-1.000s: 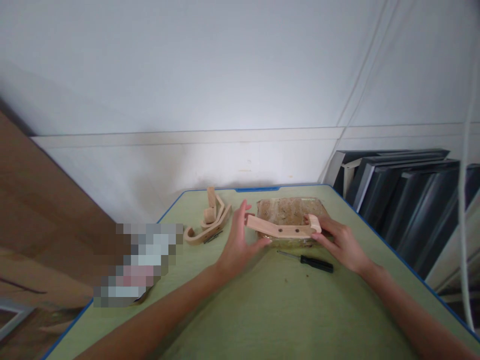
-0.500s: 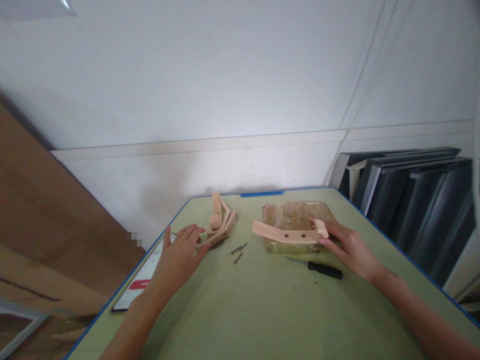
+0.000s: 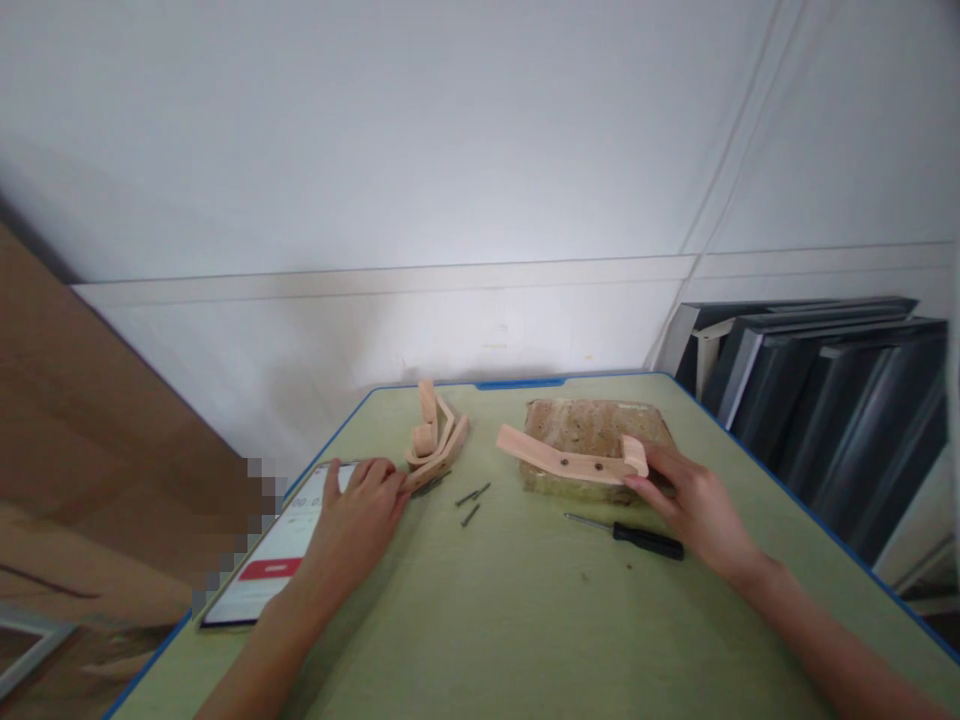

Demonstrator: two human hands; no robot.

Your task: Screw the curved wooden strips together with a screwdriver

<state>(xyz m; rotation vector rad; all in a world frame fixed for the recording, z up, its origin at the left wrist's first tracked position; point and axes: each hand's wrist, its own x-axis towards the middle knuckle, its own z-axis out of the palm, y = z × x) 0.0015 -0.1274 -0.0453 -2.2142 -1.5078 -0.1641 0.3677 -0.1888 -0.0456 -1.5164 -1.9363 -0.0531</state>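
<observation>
My right hand (image 3: 697,505) pinches the short upturned end of a pale wooden hook (image 3: 540,458), with two dark screw heads or holes in its flat part. The hook lies across the front of a brown block (image 3: 600,420) that seems wrapped in clear film. At the left, my left hand (image 3: 364,500) rests low with bent fingers, its thumb and index finger at the near end of a wooden piece (image 3: 454,445) in a small cluster of similar hooks. Its fingertips are partly hidden. Several screws (image 3: 470,515) lie between the hands. A black-handled screwdriver (image 3: 649,541) lies before the block.
Under my left forearm, a flat screen (image 3: 232,600) shows digits and a red button. The green table (image 3: 510,630) has a blue edge and meets a white wall at the back. Dark panels (image 3: 817,400) lean at the right; brown cardboard (image 3: 97,430) stands left.
The view shifts slightly, showing more of the screen. My left thumb and index finger stay at the wooden piece, whose near end has shifted slightly. My right hand keeps its hold on the hook.
</observation>
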